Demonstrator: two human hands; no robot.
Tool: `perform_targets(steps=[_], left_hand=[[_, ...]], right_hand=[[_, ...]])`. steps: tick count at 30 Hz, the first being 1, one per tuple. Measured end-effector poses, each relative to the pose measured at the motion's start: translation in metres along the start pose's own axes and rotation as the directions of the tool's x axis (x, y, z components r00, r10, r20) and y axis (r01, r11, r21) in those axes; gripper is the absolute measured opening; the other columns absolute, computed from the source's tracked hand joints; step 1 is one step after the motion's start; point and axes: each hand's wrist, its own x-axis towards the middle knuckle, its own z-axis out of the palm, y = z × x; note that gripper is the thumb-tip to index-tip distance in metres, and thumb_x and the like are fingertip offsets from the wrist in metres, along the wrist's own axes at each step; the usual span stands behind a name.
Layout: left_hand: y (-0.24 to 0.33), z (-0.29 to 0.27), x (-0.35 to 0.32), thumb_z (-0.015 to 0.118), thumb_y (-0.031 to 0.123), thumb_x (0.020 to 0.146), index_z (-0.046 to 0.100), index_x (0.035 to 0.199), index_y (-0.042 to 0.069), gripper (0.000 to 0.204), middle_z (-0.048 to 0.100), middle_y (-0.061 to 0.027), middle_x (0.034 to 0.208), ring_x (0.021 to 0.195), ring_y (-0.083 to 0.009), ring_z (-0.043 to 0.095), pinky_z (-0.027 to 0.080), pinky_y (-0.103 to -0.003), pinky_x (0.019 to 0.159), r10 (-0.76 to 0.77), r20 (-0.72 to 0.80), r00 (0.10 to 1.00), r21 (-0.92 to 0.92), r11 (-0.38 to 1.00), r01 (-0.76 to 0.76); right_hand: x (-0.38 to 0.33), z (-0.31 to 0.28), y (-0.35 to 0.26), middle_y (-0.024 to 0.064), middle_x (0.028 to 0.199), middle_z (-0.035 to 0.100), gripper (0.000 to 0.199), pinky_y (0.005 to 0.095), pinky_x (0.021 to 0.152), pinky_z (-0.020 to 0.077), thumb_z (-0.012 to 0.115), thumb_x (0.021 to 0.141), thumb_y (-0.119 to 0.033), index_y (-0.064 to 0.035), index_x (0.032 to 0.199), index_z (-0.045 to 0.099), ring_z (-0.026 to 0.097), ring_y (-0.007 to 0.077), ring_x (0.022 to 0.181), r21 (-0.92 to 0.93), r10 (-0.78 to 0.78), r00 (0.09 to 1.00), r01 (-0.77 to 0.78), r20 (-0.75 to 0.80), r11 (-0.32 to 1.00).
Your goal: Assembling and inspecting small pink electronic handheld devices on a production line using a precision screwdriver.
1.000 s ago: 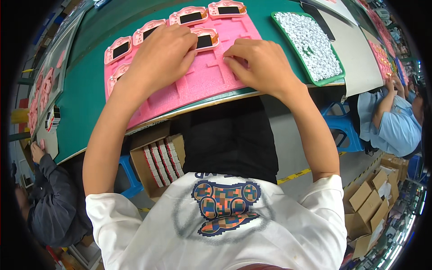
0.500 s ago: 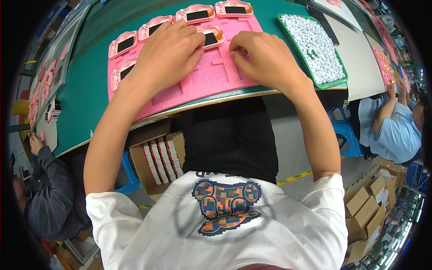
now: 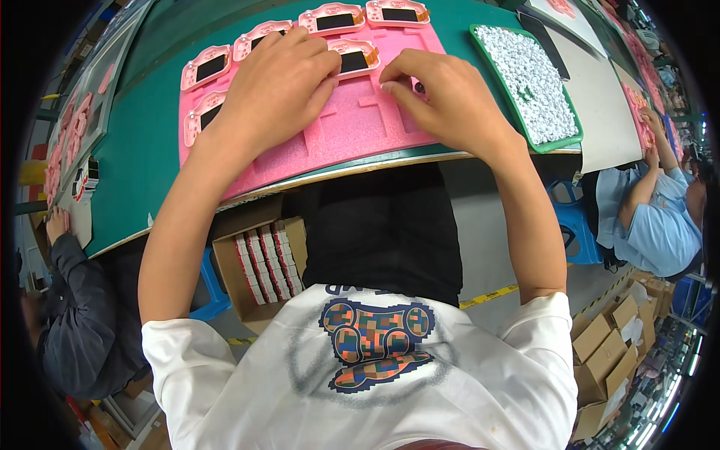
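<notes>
My left hand (image 3: 289, 86) curls over the left end of a pink handheld game console shell (image 3: 358, 60) with a black screen; its fingertips are hidden. To the right, my right hand (image 3: 454, 97) is raised over the pink foam tray (image 3: 349, 116), thumb and forefinger close together. A small dark round piece (image 3: 419, 88) shows between its thumb and curled fingers; what the fingertips hold is too small to name. More pink shells with black screens sit in the tray, including one at the far right corner (image 3: 397, 13) and one at the left (image 3: 205, 67).
A green tray (image 3: 536, 146) full of small white pieces stands right of the foam. Below the green table (image 3: 131, 184) is a cardboard box (image 3: 259, 315) of stacked packs. Co-workers sit at left (image 3: 90, 322) and right (image 3: 656, 217), with blue stools (image 3: 574, 225) nearby.
My right hand has turned slightly and its thumb has shifted, so the dark round piece now shows. My left hand stays nearly in place. The view has shifted a little.
</notes>
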Motion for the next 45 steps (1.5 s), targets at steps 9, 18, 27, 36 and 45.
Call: perform_targets(steps=[9,18,27,36,45], left_hand=[[-0.005,-0.005,-0.002,0.061,0.015,0.092,0.071,0.100,0.006,0.016,0.070,-0.0059,0.096,0.088,-0.0250,0.062,0.049,-0.037,0.086,-0.032,-0.142,0.989,-0.084,0.996,0.020],[-0.039,-0.041,-0.058,0.050,0.009,0.095,0.072,0.108,0.001,0.027,0.067,-0.0080,0.090,0.083,-0.0213,0.058,0.045,-0.030,0.078,-0.420,-0.251,0.872,-0.536,0.811,0.236],[-0.016,-0.030,-0.058,0.067,0.010,0.089,0.072,0.099,0.007,0.012,0.067,-0.0052,0.105,0.095,-0.0224,0.059,0.046,-0.033,0.088,-0.201,-0.305,0.931,-0.109,0.978,0.175],[-0.003,-0.007,-0.023,0.070,0.012,0.089,0.070,0.094,0.007,0.007,0.065,-0.0031,0.116,0.116,-0.0243,0.055,0.042,-0.040,0.102,-0.130,-0.007,0.992,-0.013,0.991,0.130],[0.000,-0.006,-0.024,0.071,0.014,0.089,0.071,0.091,0.007,0.008,0.065,-0.0021,0.117,0.118,-0.0239,0.055,0.041,-0.040,0.104,-0.130,0.018,0.991,-0.011,0.991,0.130]], right_hand=[[-0.001,-0.001,0.006,0.0054,0.089,0.074,0.005,0.0312,0.064,0.0502,0.070,0.091,-0.009,-0.0072,0.096,0.072,0.063,0.0214,0.067,-0.005,-0.017,1.000,0.017,-0.012,1.000],[0.002,-0.007,-0.017,0.0050,0.085,0.072,0.004,0.0336,0.060,0.0474,0.068,0.093,-0.011,-0.0077,0.095,0.068,0.062,0.0220,0.062,-0.322,-0.098,0.993,0.072,-0.067,0.944],[-0.009,0.018,-0.006,0.0061,0.082,0.071,0.006,0.0336,0.056,0.0450,0.066,0.093,-0.014,-0.0080,0.094,0.066,0.060,0.0242,0.058,-0.222,-0.037,0.999,0.032,-0.018,0.975],[-0.018,0.019,-0.006,0.0046,0.079,0.069,0.005,0.0322,0.054,0.0418,0.067,0.089,-0.011,-0.0071,0.092,0.066,0.056,0.0233,0.055,-0.058,0.026,0.993,-0.033,-0.113,0.998],[-0.018,0.015,-0.005,0.0046,0.078,0.067,0.006,0.0318,0.055,0.0424,0.067,0.083,-0.007,-0.0061,0.089,0.066,0.055,0.0224,0.057,-0.041,0.038,0.993,-0.043,-0.113,0.998]])
